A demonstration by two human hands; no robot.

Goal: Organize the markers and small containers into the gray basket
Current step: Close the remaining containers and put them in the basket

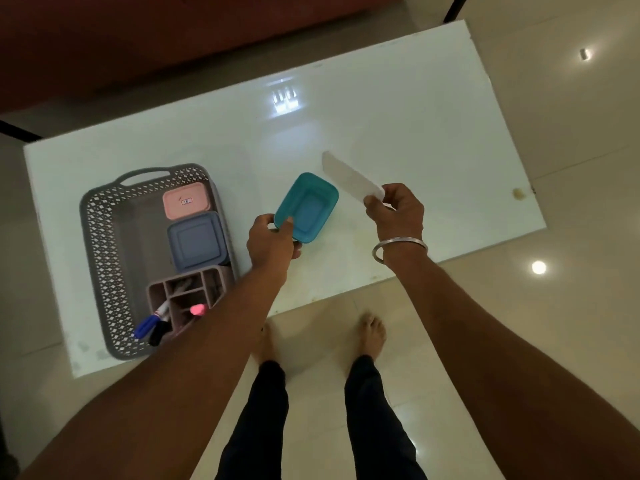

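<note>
My left hand (272, 242) grips the near rim of an open teal container (306, 206), held tilted above the white table. My right hand (398, 211) pinches one end of its pale, translucent lid (351, 178), which points up and to the left, apart from the container. The gray basket (104, 254) stands at the table's left. Inside it lie a pink lidded container (186, 200), a blue-gray lidded container (196, 242) and a brownish divided organizer (194, 294) with a blue marker (149, 323), a black marker (159, 332) and a pink marker (198, 310).
The white table (398, 109) spans most of the view; a small brownish spot (518, 192) sits near its right edge. The left half of the basket floor is bare. Dark red furniture (138, 36) stands behind the table. My feet are on the tiled floor below.
</note>
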